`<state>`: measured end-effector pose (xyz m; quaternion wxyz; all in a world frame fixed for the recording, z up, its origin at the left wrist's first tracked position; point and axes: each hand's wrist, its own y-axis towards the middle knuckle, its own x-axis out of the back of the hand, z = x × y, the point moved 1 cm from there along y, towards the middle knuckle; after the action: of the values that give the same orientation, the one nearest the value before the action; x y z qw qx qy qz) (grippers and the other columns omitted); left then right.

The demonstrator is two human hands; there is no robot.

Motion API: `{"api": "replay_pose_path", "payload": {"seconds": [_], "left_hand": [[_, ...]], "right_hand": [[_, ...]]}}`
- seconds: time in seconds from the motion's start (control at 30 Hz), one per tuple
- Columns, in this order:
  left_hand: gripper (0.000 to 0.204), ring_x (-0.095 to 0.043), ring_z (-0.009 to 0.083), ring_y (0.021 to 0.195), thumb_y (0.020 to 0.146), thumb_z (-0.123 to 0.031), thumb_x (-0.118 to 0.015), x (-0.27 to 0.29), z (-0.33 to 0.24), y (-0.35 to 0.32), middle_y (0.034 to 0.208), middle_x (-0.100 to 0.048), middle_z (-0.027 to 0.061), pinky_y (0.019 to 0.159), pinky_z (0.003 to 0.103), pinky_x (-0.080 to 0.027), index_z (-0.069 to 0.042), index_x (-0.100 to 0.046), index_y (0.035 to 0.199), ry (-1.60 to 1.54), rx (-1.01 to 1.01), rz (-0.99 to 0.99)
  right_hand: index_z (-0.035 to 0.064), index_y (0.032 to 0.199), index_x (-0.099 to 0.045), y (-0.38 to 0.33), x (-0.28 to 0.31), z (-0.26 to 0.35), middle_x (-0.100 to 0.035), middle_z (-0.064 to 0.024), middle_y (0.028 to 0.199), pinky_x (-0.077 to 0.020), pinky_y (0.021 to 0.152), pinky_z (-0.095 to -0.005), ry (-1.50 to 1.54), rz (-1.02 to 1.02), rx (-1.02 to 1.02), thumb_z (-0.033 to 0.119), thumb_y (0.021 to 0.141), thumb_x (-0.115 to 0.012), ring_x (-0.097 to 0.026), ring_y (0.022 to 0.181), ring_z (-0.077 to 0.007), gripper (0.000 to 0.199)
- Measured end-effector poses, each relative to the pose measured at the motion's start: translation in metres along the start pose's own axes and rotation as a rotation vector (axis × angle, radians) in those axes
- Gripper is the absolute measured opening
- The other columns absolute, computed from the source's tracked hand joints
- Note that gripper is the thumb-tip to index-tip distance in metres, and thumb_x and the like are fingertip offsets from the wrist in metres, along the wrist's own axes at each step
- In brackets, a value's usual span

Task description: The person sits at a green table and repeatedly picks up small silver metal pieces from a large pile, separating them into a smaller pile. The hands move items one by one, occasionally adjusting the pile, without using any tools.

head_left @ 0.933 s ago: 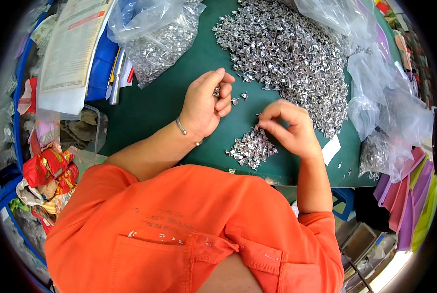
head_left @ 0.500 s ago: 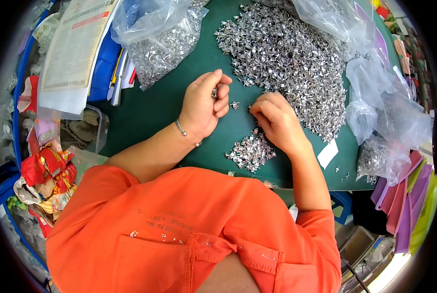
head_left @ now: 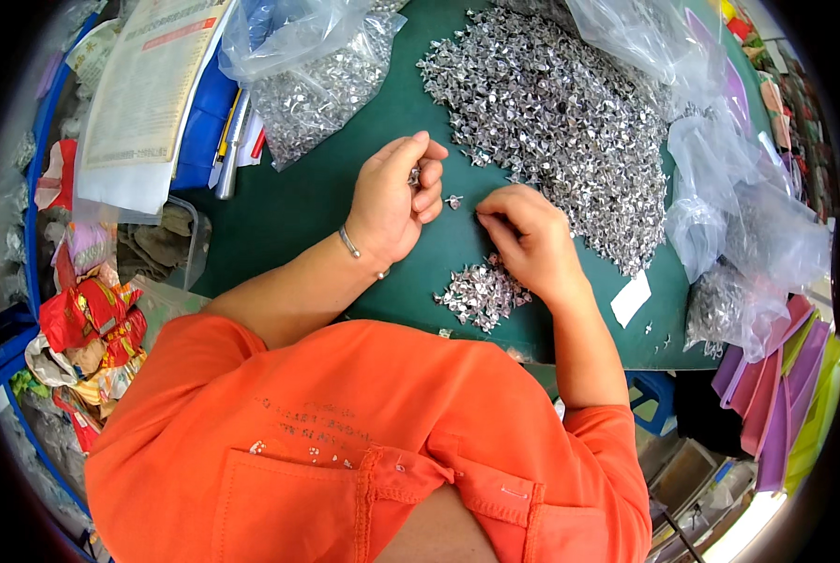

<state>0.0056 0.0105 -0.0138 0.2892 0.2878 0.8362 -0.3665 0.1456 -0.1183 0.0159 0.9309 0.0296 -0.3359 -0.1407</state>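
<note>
My left hand (head_left: 393, 195) is half curled, with small silvery metal pieces (head_left: 414, 176) showing between its thumb and fingers. To its right, my right hand (head_left: 530, 239) is closed in a pinch low over the table; whatever its fingertips hold is hidden. A single metal piece (head_left: 454, 202) lies between the two hands. Just below the right hand sits a small heap of shiny pronged pieces (head_left: 481, 296). Beyond that hand spreads a large pile of similar silvery pieces (head_left: 551, 122).
On the green table (head_left: 298, 220), a clear bag of metal pieces (head_left: 321, 94) stands far left, near a blue box (head_left: 202, 136) and a metal-handled tool (head_left: 233, 150). Plastic bags (head_left: 720, 197) and a white paper slip (head_left: 631, 298) lie to the right.
My right hand has drawn slightly away from the large pile, its fingertips coming lower and pinched together. My left hand stays almost where it was.
</note>
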Motion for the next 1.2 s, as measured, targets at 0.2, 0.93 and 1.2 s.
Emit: {"api": "replay_pose_path", "payload": {"seconds": [0.2, 0.93, 1.2], "left_hand": [[0.026, -0.038, 0.0073, 0.049, 0.104, -0.028, -0.05, 0.0, 0.003, 0.001, 0.068, -0.047, -0.0015, 0.045, 0.024, -0.032, -0.005, -0.059, 0.096, 0.003, 0.003, 0.01], [0.026, -0.037, 0.0072, 0.049, 0.104, -0.028, -0.049, 0.0, 0.001, 0.0, 0.068, -0.046, -0.0019, 0.046, 0.024, -0.032, -0.005, -0.058, 0.096, 0.003, 0.0, 0.008], [0.026, -0.037, 0.0076, 0.049, 0.104, -0.028, -0.049, 0.0, 0.001, -0.001, 0.068, -0.046, -0.0017, 0.045, 0.024, -0.031, -0.005, -0.059, 0.096, -0.004, -0.007, -0.004]], "right_hand": [[0.0002, 0.089, -0.069, 0.004, 0.016, 0.0, -0.068, -0.0089, 0.086, -0.0523, 0.066, -0.0318, 0.169, 0.186, -0.058, -0.002, 0.082, -0.07, -0.066, 0.074, -0.0208, 0.008], [0.0008, 0.098, -0.068, -0.003, 0.007, -0.007, -0.068, -0.0125, 0.093, -0.0517, 0.079, -0.0387, 0.185, 0.372, 0.135, -0.01, 0.079, -0.061, -0.064, 0.089, -0.0318, 0.023], [-0.0001, 0.118, -0.063, 0.036, -0.017, 0.001, -0.06, -0.0173, 0.128, -0.0504, 0.096, -0.0429, -0.27, -0.069, 0.289, -0.011, 0.074, -0.057, -0.059, 0.113, -0.0374, 0.046]]}}
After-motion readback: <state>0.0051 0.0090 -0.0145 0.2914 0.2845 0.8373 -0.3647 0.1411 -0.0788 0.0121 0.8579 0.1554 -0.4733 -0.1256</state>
